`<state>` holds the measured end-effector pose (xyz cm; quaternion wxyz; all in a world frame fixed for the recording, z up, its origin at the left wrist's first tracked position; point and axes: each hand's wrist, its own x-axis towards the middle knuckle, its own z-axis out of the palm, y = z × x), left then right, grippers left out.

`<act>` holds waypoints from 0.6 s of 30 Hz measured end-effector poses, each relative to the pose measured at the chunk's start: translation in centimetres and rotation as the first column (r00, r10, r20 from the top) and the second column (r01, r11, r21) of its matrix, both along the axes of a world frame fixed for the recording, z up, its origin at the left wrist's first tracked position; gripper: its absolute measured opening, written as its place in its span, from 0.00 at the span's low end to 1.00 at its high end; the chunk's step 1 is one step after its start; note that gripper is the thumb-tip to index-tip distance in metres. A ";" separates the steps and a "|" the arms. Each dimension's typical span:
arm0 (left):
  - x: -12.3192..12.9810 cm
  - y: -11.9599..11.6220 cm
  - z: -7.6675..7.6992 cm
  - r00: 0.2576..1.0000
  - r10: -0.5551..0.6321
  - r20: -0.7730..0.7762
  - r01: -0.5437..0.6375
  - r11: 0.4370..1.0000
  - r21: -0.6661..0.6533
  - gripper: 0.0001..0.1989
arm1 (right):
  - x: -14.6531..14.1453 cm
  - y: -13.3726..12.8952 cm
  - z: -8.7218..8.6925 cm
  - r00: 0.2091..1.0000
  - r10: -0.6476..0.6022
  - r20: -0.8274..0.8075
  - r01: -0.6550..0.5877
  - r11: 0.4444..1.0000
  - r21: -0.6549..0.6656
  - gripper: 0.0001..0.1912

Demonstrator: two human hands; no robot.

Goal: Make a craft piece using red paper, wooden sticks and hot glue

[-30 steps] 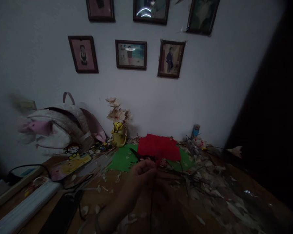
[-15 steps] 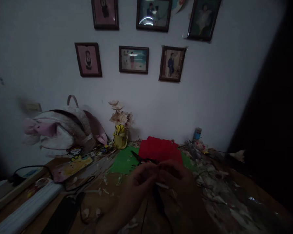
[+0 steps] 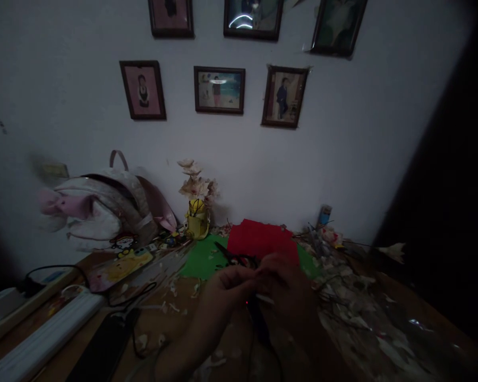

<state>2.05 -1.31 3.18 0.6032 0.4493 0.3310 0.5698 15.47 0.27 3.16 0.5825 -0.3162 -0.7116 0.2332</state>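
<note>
My left hand (image 3: 228, 296) and my right hand (image 3: 286, 289) meet over the table, thumbs and fingertips pinched together. Whatever they hold between them is too small and dark to make out. A short whitish strip (image 3: 265, 299) shows just below the right fingers; whether it is held, I cannot tell. Under the hands lies a dark corded tool (image 3: 258, 321) with a tiny red light, partly hidden. Just beyond the fingers, black-handled scissors (image 3: 224, 251) rest on a green sheet (image 3: 199, 260), beside a red sheet (image 3: 263, 241).
Pale scraps (image 3: 354, 307) cover the table's right side. On the left are a phone (image 3: 103, 345), a long white bar (image 3: 50, 337), a power strip (image 3: 27, 307) and a backpack (image 3: 103, 207). A yellow pot (image 3: 198, 225) with flowers stands at the wall, under framed photos (image 3: 219, 90).
The view has tipped down slightly. My hands stay pinched together in nearly the same place, with the right fingers a little higher. A red light on the dark tool now shows.
</note>
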 end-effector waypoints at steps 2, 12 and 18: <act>0.2 0.5 -0.7 0.998 -0.050 0.045 0.052 0.997 -0.051 0.10 | -0.2 0.3 -0.1 0.999 0.005 -0.044 -0.007 0.999 -0.038 0.07; -1.4 3.3 -0.4 0.961 0.263 -0.089 -0.260 0.965 0.041 0.38 | 0.1 -0.2 0.4 0.993 -0.044 -0.111 0.037 0.997 -0.063 0.06; -3.1 2.5 1.4 0.931 0.302 -0.205 -0.248 0.936 0.251 0.11 | 0.6 0.3 0.8 0.951 -0.151 -0.270 0.024 0.906 -0.424 0.08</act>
